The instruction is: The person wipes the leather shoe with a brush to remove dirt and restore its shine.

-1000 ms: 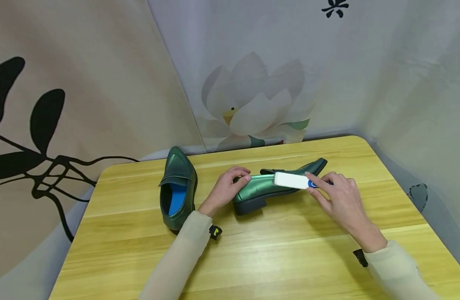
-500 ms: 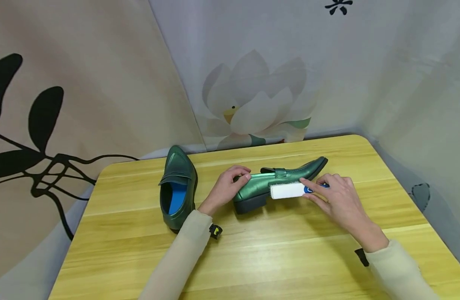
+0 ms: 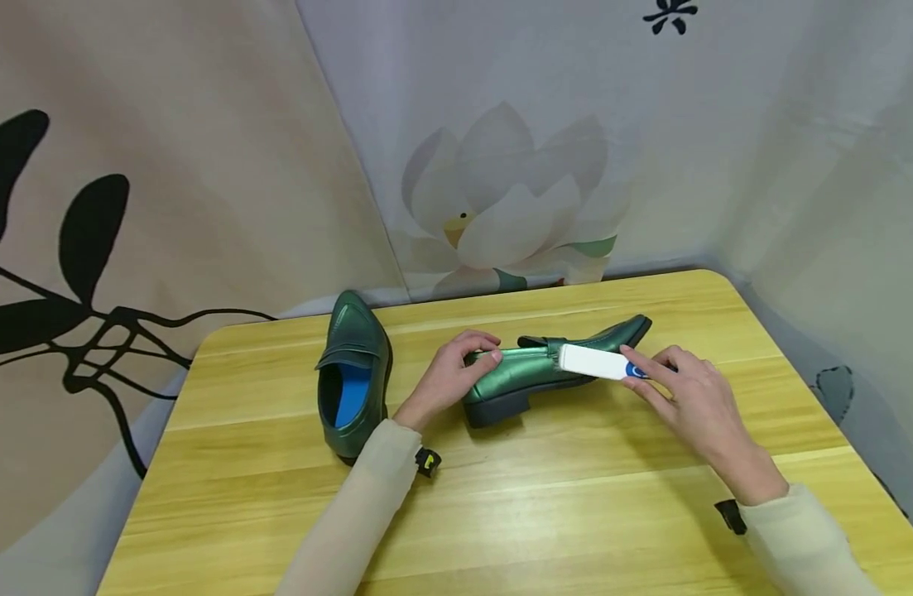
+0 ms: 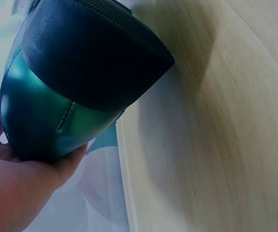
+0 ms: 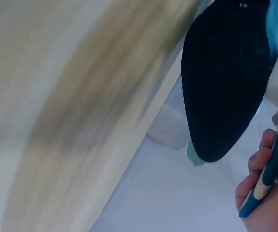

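Shoe: in L hand | brush: in R hand | 2nd shoe: tbl

A yellow wood-grain tabletop with rounded far corners stands close to printed cloth hangings. The left hanging bears a black branching plant print; the rear hanging shows a large pale lotus, a green leaf and, higher up, a small black motif.

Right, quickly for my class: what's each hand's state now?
Left hand: holding the right-hand green shoe.
Right hand: holding the white-headed brush.
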Demonstrator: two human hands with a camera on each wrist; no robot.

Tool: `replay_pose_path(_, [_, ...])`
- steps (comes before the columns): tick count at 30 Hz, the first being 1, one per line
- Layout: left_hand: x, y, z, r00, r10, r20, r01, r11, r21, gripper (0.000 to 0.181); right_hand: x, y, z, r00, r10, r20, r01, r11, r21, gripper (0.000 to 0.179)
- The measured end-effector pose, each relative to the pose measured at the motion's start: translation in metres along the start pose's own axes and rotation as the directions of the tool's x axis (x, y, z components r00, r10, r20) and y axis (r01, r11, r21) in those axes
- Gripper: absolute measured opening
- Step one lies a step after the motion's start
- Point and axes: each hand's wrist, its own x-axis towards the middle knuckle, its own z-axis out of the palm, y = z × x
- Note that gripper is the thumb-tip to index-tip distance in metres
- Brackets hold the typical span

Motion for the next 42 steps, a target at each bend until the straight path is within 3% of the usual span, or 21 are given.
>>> replay_pose_path(5, [0.000,0.000,0.001,1.000,0.008,-0.001,-0.008,1.000,0.006,0.022,-0.005,-0.001,-0.001,0.999,0.019,0.029,-0.019,1.000,-0.001,0.054])
replay_pose_path(8, [0.000,0.000,0.003,1.000,0.013,0.001,-0.013,1.000,0.017,0.022,-0.008,0.006,-0.007,0.992,0.116,0.041,-0.114,0.993,-0.038,0.042])
replay_pose_path(13, [0.000,0.001,0.003,1.000,0.015,0.000,-0.015,1.000,0.027,0.023,-0.009,0.021,-0.013,0.962,0.275,-0.002,-0.274,0.957,-0.091,0.041])
replay_pose_path(16, [0.001,0.000,0.002,1.000,0.016,-0.001,-0.016,0.999,0.031,0.022,-0.008,0.016,-0.012,0.960,0.280,0.012,-0.278,0.958,-0.070,0.038])
replay_pose_path(19, [0.001,-0.001,0.002,1.000,0.023,-0.002,-0.023,0.999,0.025,0.021,-0.008,0.005,-0.010,0.962,0.258,0.086,-0.257,0.966,-0.023,0.034])
replay_pose_path(23, [0.001,-0.001,0.002,0.999,0.039,0.001,-0.039,0.999,0.015,0.021,-0.007,0.000,-0.009,0.945,0.284,0.163,-0.290,0.957,0.015,0.032])
replay_pose_path(31, [0.001,0.000,0.003,0.999,0.044,0.010,-0.044,0.999,0.017,0.022,-0.008,0.032,-0.011,0.904,0.422,0.061,-0.423,0.906,-0.003,0.029])
replay_pose_path(33, [0.000,0.000,0.004,0.999,0.038,0.014,-0.039,0.999,0.016,0.022,-0.009,0.030,-0.012,0.910,0.409,0.068,-0.411,0.912,0.011,0.029])
replay_pose_path(38, [0.000,0.000,0.003,1.000,0.028,0.007,-0.028,0.999,0.018,0.022,-0.010,0.012,-0.012,0.950,0.288,0.120,-0.295,0.954,0.046,0.030])
replay_pose_path(42, [0.000,0.001,0.003,1.000,0.031,0.006,-0.031,0.999,0.020,0.022,-0.010,0.014,-0.013,0.950,0.291,0.112,-0.295,0.955,0.021,0.030])
